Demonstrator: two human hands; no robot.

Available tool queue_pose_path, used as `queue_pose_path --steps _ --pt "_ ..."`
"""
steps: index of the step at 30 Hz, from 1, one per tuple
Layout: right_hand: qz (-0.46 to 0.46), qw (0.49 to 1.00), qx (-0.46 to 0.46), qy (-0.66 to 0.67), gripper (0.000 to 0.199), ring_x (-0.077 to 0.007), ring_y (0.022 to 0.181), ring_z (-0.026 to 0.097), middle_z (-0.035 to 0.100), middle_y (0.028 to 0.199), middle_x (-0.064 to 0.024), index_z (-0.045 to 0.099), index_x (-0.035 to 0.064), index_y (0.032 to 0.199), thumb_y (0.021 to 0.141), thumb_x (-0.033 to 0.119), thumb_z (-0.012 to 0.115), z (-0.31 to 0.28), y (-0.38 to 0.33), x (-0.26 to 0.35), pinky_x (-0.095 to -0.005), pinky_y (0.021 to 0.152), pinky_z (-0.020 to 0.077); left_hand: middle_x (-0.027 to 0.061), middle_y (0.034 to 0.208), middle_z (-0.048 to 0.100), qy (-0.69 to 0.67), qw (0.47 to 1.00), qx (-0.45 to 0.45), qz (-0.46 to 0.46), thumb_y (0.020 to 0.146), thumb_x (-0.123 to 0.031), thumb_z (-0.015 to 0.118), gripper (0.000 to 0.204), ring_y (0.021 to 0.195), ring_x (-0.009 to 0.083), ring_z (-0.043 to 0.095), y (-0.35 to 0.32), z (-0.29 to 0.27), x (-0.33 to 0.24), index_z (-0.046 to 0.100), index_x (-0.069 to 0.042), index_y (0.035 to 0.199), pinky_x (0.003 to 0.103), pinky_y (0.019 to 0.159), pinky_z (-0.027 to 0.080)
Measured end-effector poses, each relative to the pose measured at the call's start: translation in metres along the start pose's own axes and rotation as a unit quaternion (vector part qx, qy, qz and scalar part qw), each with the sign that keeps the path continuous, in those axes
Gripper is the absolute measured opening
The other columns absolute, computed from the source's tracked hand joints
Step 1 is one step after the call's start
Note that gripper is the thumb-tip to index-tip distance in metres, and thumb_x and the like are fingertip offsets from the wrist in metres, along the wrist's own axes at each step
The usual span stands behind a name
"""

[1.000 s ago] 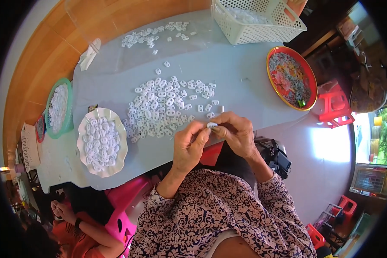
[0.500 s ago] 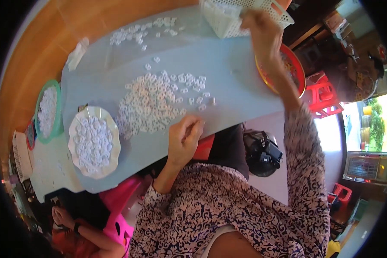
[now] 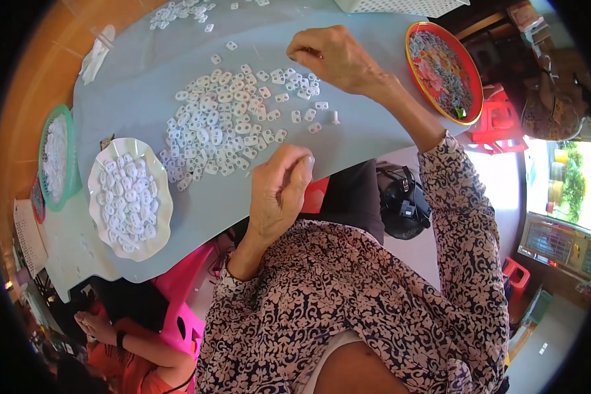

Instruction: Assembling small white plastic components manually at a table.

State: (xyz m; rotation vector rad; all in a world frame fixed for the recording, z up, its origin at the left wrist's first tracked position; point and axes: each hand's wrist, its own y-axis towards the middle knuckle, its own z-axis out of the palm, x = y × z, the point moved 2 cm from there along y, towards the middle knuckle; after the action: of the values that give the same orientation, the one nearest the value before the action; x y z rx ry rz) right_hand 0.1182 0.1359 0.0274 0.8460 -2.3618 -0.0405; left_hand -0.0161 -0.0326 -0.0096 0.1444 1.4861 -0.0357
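My left hand [image 3: 277,192] is closed, fingers curled in and thumb pressed against them, at the near edge of the grey-blue table [image 3: 368,125]. Anything inside it is hidden. Over the table, just right of the far part of a heap of small white plastic pieces with two holes [image 3: 220,121], my right hand [image 3: 338,59] is bent with its fingertips together. I cannot make out what it holds, if anything. Between the hands, a small white peg [image 3: 335,118] stands near a few loose pieces.
To the left, a scalloped cream dish [image 3: 164,226] and a green basket [image 3: 72,184] hold white pieces. Far right are a white perforated basket [image 3: 407,6] and a red tray of small grey parts [image 3: 476,98]. Another person's hands [image 3: 95,327] are at lower left.
My right hand has come back from the white basket, leftward and nearer, to the pieces. My left hand stays closed by the table edge. The view has tilted, so the table appears higher.
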Motion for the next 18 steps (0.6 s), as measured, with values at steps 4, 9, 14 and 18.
queue_pose_path --steps 4,9,14,18 --pt "-0.045 0.998 0.048 0.0 0.011 -0.0299 0.065 0.061 0.064 0.073 -0.0141 0.064 0.002 0.082 0.079 0.011 0.059 -0.003 -0.004 -0.012 -0.0374 0.063 0.0489 0.0076 0.072 0.053 0.044 0.999 0.006 0.015 0.088 -0.004 0.052 0.007 0.06 0.0138 0.05 0.001 0.002 -0.003 0.055 0.002 0.089 0.026 0.057 0.042" --pt "-0.024 0.998 0.059 -0.029 0.009 -0.0227 0.068 0.061 0.064 0.077 -0.0095 0.065 0.0017 0.086 0.081 0.007 0.061 -0.021 -0.008 -0.028 -0.0314 0.063 0.0484 0.0076 0.073 0.053 0.047 0.999 0.006 0.017 0.087 -0.003 0.052 0.005 0.06 0.0144 0.05 0.001 0.002 -0.001 0.055 0.002 0.088 0.026 0.056 0.042" --pt "-0.104 0.986 0.098 -0.083 0.008 -0.0262 0.074 0.061 0.062 0.08 -0.0095 0.065 0.0054 0.087 0.082 0.01 0.06 -0.025 -0.02 -0.026 -0.0351 0.068 0.0494 0.0078 0.074 0.053 0.051 0.999 0.004 0.011 0.087 -0.003 0.053 0.004 0.06 0.0148 0.05 0.001 0.003 0.001 0.055 0.002 0.087 0.027 0.055 0.041" --pt "-0.139 0.971 0.128 -0.149 0.009 -0.0299 0.072 0.059 0.06 0.083 -0.0105 0.061 0.002 0.088 0.084 0.01 0.059 -0.018 -0.021 -0.02 -0.0382 0.066 0.0486 0.008 0.074 0.053 0.068 0.997 -0.004 0.021 0.087 -0.002 0.054 0.004 0.059 0.0153 0.05 0.001 0.002 0.001 0.054 0.002 0.087 0.027 0.055 0.041"
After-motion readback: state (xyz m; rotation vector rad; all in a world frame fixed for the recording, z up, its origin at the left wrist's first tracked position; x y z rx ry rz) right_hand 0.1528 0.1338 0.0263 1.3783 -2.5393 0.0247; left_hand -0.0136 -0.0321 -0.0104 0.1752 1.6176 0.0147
